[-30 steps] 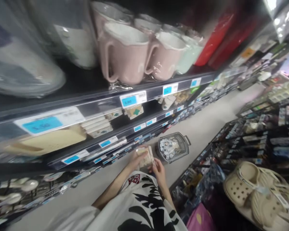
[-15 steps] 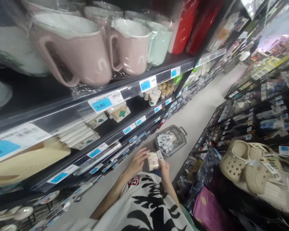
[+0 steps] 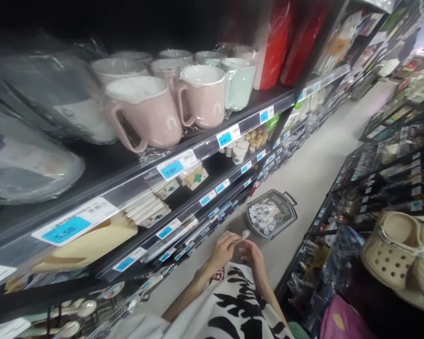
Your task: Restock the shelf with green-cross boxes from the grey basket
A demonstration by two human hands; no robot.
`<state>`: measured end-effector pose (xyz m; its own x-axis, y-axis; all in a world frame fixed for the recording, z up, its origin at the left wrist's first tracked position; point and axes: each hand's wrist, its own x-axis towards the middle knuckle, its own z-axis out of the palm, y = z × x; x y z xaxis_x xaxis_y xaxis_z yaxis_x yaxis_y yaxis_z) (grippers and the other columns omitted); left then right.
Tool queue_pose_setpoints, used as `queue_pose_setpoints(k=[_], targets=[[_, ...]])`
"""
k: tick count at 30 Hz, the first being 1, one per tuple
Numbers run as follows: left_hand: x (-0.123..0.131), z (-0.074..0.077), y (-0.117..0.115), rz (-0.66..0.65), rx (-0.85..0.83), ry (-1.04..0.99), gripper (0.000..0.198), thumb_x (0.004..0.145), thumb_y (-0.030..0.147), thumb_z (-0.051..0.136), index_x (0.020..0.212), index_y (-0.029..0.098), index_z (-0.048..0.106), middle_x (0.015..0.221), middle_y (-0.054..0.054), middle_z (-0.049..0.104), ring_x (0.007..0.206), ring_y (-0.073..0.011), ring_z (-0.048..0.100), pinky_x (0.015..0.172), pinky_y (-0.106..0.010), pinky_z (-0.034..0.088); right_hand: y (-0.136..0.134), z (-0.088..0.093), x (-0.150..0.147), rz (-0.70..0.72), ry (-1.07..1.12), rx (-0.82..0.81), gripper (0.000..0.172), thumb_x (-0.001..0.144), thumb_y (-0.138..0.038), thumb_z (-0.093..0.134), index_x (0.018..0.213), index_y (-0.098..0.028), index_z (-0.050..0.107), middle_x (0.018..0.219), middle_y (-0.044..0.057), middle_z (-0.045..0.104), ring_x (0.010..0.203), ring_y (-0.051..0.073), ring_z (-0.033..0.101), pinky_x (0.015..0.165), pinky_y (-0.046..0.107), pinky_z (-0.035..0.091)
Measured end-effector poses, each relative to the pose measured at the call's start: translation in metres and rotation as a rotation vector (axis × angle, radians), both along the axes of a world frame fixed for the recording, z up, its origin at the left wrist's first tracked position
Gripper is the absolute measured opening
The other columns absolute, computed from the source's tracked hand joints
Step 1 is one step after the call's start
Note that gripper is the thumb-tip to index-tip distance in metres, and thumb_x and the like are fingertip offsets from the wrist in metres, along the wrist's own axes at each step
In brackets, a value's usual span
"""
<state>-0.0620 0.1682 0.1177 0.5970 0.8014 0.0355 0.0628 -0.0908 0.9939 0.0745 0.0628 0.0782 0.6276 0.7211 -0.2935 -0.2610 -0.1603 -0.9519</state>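
My left hand and my right hand come close together in front of my body, fingers bent inward. A small whitish piece sticks up where the fingertips meet. It is too small and blurred to name, and I cannot tell which hand bears it. My left fingers are pressed together, while my right fingers curl with small gaps. Just beyond the hands, a grey basket stands on the floor, holding several small white-capped items. Neither hand touches it.
On the left, a shelf bears pink mugs, a mint mug and price tags. Beige clogs and a purple item line the right side. The aisle floor runs away between the racks.
The small pale labelled packet between my hands no longer shows. My hands have drawn together, with a whitish piece at the fingertips. The view has shifted, so shelf and basket sit further right and lower.
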Motion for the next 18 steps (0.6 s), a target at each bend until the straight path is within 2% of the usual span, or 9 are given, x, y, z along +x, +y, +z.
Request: queue_pose_setpoints(k=[2,5,8,10,14,18], targets=[[-0.002,0.000,0.003,0.127,-0.047,-0.021,0.013,0.089,0.036,0.067,0.095,0.025,0.071,0.100,-0.008,0.070,0.099,-0.0263,0.062,0.096,-0.039,0.048,0.003,-0.002,0.001,-0.006,0.051,0.017,0.055,0.074,-0.061,0.079,0.111,-0.020,0.075,0.114,0.013,0.077,0.089,0.027,0.074,0.069,0.036,0.060],[-0.003,-0.001,0.006,0.144,-0.206,-0.097,0.026,0.082,0.043,0.075,0.094,0.022,0.064,0.093,-0.005,0.068,0.091,-0.0232,0.063,0.088,-0.035,0.050,0.007,-0.004,0.005,-0.051,0.121,0.019,0.065,0.059,-0.052,0.092,0.113,-0.021,0.071,0.110,0.012,0.078,0.094,0.027,0.074,0.079,0.037,0.060],[-0.002,-0.003,0.005,0.064,-0.381,-0.208,0.037,0.077,0.045,0.080,0.095,0.021,0.060,0.093,-0.003,0.068,0.088,-0.0206,0.064,0.083,-0.031,0.051,0.008,-0.003,0.008,0.042,0.158,0.016,0.058,0.061,-0.052,0.091,0.105,-0.018,0.073,0.094,0.011,0.080,0.078,0.026,0.073,0.070,0.037,0.059],[-0.003,-0.003,0.004,0.059,-0.420,-0.228,0.042,0.074,0.044,0.083,0.099,0.021,0.059,0.094,-0.003,0.068,0.087,-0.0188,0.064,0.079,-0.028,0.050,0.007,0.001,0.008,0.072,0.142,0.029,0.055,0.065,-0.052,0.089,0.104,-0.017,0.074,0.089,0.010,0.079,0.068,0.022,0.069,0.064,0.035,0.056],[-0.008,0.001,0.007,0.099,-0.380,-0.140,0.044,0.074,0.042,0.084,0.108,0.021,0.066,0.098,-0.004,0.070,0.089,-0.0194,0.065,0.079,-0.028,0.050,0.003,0.006,0.004,0.079,0.065,0.042,0.062,0.071,-0.054,0.086,0.119,-0.017,0.073,0.089,0.008,0.078,0.065,0.019,0.064,0.061,0.032,0.054],[-0.016,0.011,0.021,0.118,-0.151,0.017,0.020,0.081,0.038,0.077,0.087,0.019,0.074,0.090,-0.005,0.071,0.084,-0.0199,0.065,0.077,-0.028,0.049,0.000,0.005,0.004,0.175,-0.005,0.001,0.062,0.073,-0.056,0.084,0.119,-0.016,0.074,0.089,0.008,0.077,0.068,0.020,0.064,0.062,0.031,0.053]])
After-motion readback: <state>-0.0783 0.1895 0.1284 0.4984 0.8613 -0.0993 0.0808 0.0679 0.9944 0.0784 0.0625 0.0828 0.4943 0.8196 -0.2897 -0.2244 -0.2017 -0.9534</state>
